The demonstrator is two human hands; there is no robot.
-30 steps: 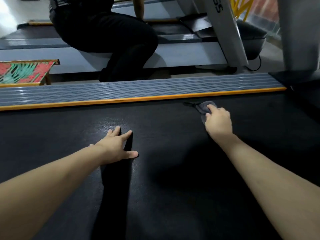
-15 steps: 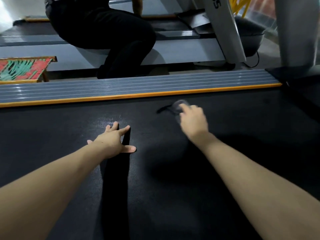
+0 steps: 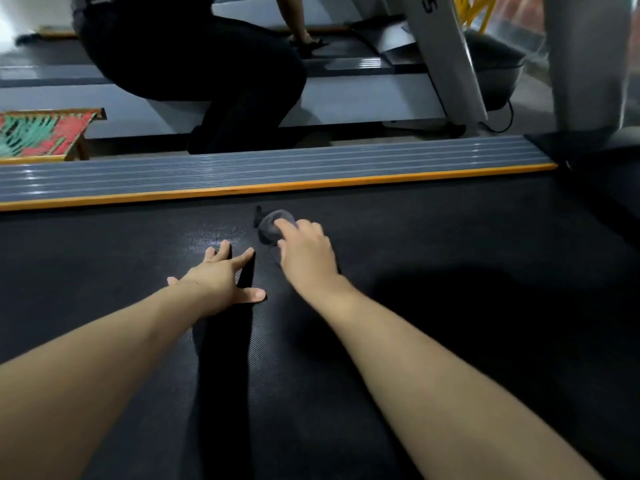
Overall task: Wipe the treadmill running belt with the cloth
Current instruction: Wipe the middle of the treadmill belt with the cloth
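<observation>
Right hand (image 3: 306, 252) has swept the cloth (image 3: 272, 226) leftward along the belt (image 3: 450, 237) over the last second, running near the far edge, just short of the orange strip (image 3: 277, 186). It now sits right beside the left hand (image 3: 221, 278), nearly touching.

Grip: right fingers curled down over the bunched cloth, pressing it into the belt. Left hand flat, fingers spread, palm down as a brace; holds nothing and hasn't moved.

Cloth location: on the belt, far side, roughly mid-length, partly under the right fingers, with a small tail sticking out toward the strip.

Meaning: one pass of the far-edge lane looks done from the right end to the middle. The stroke is about out of room, since the brace hand blocks it. Likely next: reverse, or shift the left hand. The near half of the belt and the far left probably still need wiping.

Another person (image 3: 194, 74) crouches at the next treadmill (image 3: 346, 102) beyond.
</observation>
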